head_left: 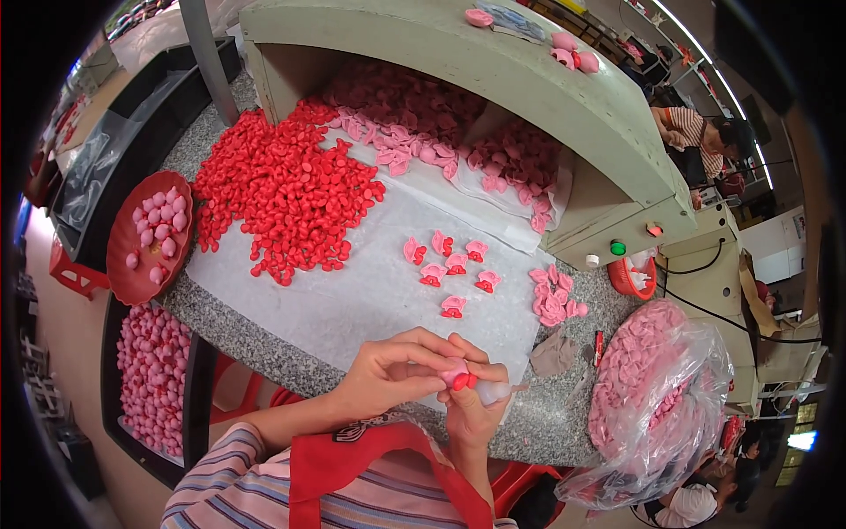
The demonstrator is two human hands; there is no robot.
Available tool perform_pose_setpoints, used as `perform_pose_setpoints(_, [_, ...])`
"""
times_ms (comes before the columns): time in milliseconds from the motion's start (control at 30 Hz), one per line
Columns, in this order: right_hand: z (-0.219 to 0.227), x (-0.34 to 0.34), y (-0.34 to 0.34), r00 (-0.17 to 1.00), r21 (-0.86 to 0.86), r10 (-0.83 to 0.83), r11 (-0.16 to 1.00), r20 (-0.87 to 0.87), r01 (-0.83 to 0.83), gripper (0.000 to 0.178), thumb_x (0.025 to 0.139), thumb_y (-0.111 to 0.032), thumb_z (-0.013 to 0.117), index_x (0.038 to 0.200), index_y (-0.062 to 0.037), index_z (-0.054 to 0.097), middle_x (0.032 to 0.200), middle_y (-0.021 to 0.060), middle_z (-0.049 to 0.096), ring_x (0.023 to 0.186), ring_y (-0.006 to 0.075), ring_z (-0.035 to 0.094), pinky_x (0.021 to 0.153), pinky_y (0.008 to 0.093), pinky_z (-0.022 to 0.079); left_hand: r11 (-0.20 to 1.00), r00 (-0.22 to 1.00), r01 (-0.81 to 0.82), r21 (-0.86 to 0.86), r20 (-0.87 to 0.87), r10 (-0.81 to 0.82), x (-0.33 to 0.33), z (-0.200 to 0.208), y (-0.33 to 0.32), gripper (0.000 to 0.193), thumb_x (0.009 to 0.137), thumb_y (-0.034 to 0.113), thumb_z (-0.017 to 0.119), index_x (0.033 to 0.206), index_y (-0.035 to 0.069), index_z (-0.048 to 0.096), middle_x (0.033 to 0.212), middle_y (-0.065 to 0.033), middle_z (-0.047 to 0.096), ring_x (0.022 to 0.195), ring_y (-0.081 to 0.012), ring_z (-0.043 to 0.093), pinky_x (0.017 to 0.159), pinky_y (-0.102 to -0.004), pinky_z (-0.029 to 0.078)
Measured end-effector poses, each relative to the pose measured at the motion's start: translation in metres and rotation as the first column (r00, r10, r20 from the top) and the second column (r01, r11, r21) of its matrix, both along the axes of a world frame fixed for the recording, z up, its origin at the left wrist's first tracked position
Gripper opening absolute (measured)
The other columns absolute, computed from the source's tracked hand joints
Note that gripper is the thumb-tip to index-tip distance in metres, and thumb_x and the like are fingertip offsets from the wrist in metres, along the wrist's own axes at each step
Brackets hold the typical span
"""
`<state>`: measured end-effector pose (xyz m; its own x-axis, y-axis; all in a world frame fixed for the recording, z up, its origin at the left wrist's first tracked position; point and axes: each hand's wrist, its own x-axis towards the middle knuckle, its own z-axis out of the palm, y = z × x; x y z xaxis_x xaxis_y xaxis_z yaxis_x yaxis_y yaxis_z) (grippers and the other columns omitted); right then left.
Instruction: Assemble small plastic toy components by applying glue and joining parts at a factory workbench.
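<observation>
My two hands meet over the front edge of the paper-covered worktop. Between the fingertips of my left hand (397, 368) is a small pink-and-red molded piece (456, 375), its red part facing me. My right hand (471, 407) is closed, its fingertips touching the red part. That hand also holds a whitish translucent squeeze bottle (493, 391), its thin tip pointing right. Beyond my hands, several joined pink-and-red pieces (455, 263) lie apart on white paper (352, 300). A big heap of small red pieces (291, 194) covers the paper's left side.
A pale green metal housing (423, 35) arches over pink pieces (405, 145) at the back. Loose pink pieces (553, 295) and a plastic bag of pink parts (643, 379) lie right. A red bowl (119, 238) with pink balls overhangs the left edge.
</observation>
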<state>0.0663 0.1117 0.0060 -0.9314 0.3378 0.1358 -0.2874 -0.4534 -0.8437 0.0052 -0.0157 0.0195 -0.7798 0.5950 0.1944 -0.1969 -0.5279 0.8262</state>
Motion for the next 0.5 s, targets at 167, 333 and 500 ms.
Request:
perform_pose_setpoints(167, [-0.001,0.001,-0.001,0.999,-0.036,0.025,0.999,-0.038,-0.026,0.020,0.074,-0.002,0.065,0.092,-0.0029,0.055,0.113,0.0296,0.048,0.068,0.0188,0.059,0.050,0.0219,0.048,0.998,0.993,0.047,0.040,0.103,-0.051,0.001,-0.002,-0.003,0.016,0.078,-0.006,0.056,0.092,-0.001,0.061,0.106,-0.0151,0.052,0.100,-0.0217,0.052,0.085,-0.0333,0.044])
perform_pose_setpoints(333, [0.001,0.001,-0.003,0.999,0.125,-0.040,0.991,-0.014,0.041,0.028,0.069,0.002,0.068,0.094,-0.0027,0.056,0.112,0.0258,0.050,0.084,0.0227,0.059,0.067,0.0282,0.050,0.998,0.985,0.024,0.051,0.171,-0.033,0.003,-0.007,0.000,0.009,0.083,-0.001,0.052,0.090,-0.001,0.057,0.107,-0.0156,0.052,0.098,-0.0228,0.053,0.084,-0.0347,0.045])
perform_pose_setpoints(500, [0.012,-0.001,-0.007,0.986,0.677,-0.144,0.717,-0.087,0.165,0.037,0.066,0.006,0.067,0.099,-0.0015,0.054,0.113,0.0239,0.049,0.086,0.0231,0.058,0.059,0.0236,0.051,0.965,0.864,0.058,0.257,0.472,-0.178,0.003,-0.017,0.002,0.011,0.085,0.001,0.050,0.093,-0.001,0.057,0.107,-0.0146,0.054,0.096,-0.0224,0.054,0.081,-0.0345,0.046])
